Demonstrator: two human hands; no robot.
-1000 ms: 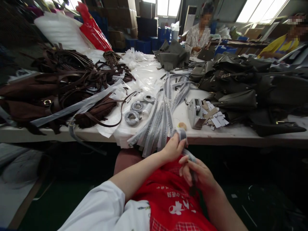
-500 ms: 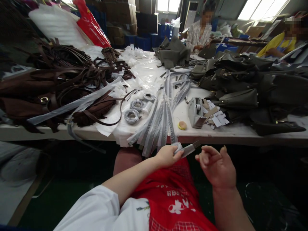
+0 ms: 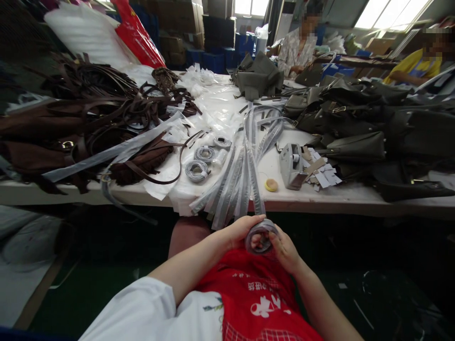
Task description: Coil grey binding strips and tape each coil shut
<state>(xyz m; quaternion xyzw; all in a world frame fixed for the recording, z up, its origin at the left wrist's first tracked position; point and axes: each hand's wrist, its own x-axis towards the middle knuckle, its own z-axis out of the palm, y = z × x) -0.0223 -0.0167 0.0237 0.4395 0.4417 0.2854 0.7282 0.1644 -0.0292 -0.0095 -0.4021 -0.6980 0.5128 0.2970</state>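
Observation:
A grey strap in clear plastic, wound into a coil (image 3: 251,240), sits between my two hands in front of the table edge. My left hand (image 3: 245,230) is closed around the coil's left side. On its right side my right hand (image 3: 284,248) grips the ring, thumb on the near face and some fingertips inside the hole. From the coil a length of strap runs up to the bundle of plastic-sleeved straps (image 3: 245,175), whose ends hang over the table edge. Several finished coils (image 3: 196,171) lie left of the bundle.
A grey tape dispenser (image 3: 292,166), paper labels (image 3: 325,173) and a yellow tape roll (image 3: 271,184) lie right of the straps. Brown bags and straps (image 3: 142,166) cover the table's left; dark green bags (image 3: 355,142) fill the right. Two people sit beyond.
My right hand has moved left and taken hold of the strap coil. The loose end that stuck out to the right is now wound in, and the coil faces me as a ring.

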